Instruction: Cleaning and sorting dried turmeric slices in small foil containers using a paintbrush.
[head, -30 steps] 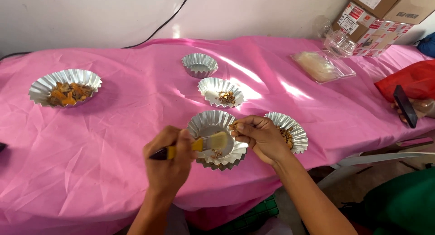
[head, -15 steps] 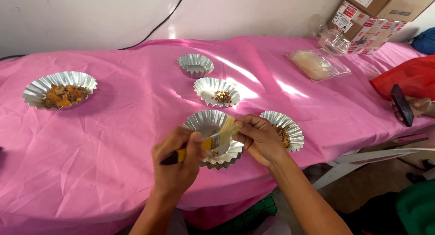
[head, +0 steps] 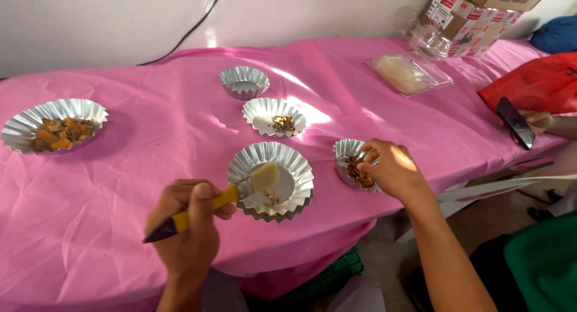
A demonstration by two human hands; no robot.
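My left hand grips a yellow-handled spoon whose bowl carries a pale lump over a fluted foil dish near the table's front edge. A few brown bits lie in that dish. My right hand rests on a smaller foil dish with brown pieces to the right, fingers reaching into it; whether it holds any pieces is hidden.
On the pink tablecloth stand a foil dish with orange chunks far left, an empty foil cup and a dish with brown crumbs. A clear tray, cardboard boxes, and another person's hand with a phone are on the right.
My right hand has moved away from the middle dish to the smaller dish on the right. The spoon with the pale lump stays over the middle dish.
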